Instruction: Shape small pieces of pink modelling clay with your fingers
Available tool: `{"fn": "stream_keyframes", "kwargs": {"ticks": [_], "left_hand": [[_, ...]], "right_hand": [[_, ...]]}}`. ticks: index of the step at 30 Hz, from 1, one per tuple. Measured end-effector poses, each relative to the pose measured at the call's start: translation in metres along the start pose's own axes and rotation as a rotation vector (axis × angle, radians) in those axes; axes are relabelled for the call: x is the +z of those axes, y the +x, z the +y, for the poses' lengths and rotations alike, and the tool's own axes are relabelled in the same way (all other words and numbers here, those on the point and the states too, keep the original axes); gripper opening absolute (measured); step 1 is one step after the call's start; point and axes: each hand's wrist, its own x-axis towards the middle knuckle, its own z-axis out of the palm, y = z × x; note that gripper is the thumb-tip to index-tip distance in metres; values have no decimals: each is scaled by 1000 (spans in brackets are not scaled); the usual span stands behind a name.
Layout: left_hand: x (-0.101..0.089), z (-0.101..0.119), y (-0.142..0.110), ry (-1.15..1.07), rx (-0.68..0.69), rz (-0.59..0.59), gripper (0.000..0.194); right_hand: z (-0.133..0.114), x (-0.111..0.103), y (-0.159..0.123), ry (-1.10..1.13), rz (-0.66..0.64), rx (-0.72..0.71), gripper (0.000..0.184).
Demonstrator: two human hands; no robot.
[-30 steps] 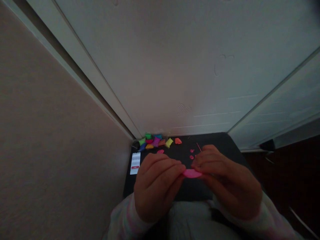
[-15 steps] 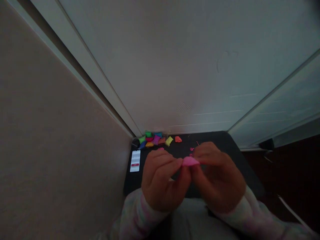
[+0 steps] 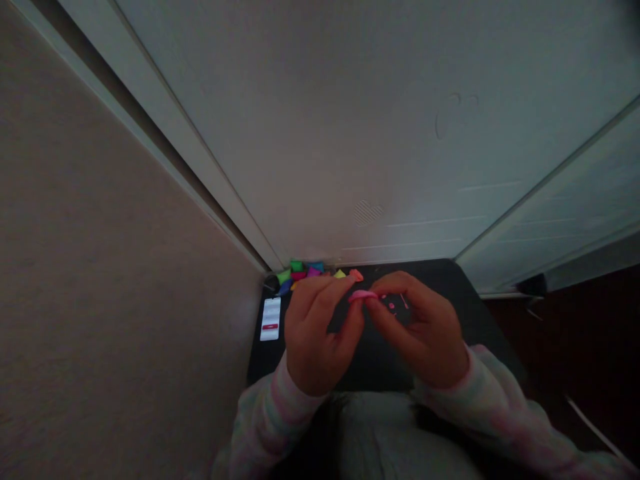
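A small, flattened piece of pink modelling clay [image 3: 363,295] is held up above the dark tabletop, between my two hands. My right hand [image 3: 425,333] pinches its right end between thumb and index finger. With its thumb, my left hand [image 3: 317,333] touches the near left side of the clay, and its fingertips curve just above that end. Beyond the fingers, small pink bits [image 3: 391,305] and a thin pink stick-like piece [image 3: 404,301] lie on the table. An orange lump [image 3: 356,275] sits near the back edge.
Several colourful packets [image 3: 284,277] are bunched at the back left of the dark table [image 3: 385,353], partly behind my left hand. A phone with a lit screen [image 3: 271,319] lies at the left edge. A white panelled surface [image 3: 320,133] rises directly behind the table.
Both hands have moved up and slightly left with the pink clay. My left fingertips have lifted off its top, and the left hand now covers some packets.
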Motion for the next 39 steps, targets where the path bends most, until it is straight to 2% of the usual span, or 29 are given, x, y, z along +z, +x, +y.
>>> {"fn": "stream_keyframes", "kwargs": {"ticks": [7,13,16,22,28,34,39], "left_hand": [[-7,-1,0,23,44,-52,19],[-6,6,0,-2,65,94,18],[-6,9,0,16,77,116,19],[-7,9,0,54,141,62,21],[-6,8,-1,35,131,49,24],[-3,11,-1,2,115,62,21],[-4,13,-1,-5,103,68,21]], "right_hand": [[-1,-5,1,-112,-11,-125,6],[-3,2,-3,-73,92,-206,12],[-4,5,-4,-13,126,-217,17],[-2,-4,1,-53,94,-206,25],[0,-11,6,-62,-7,-309,18],[2,-4,3,-145,96,-330,20],[-2,2,1,-63,140,-279,22]]}}
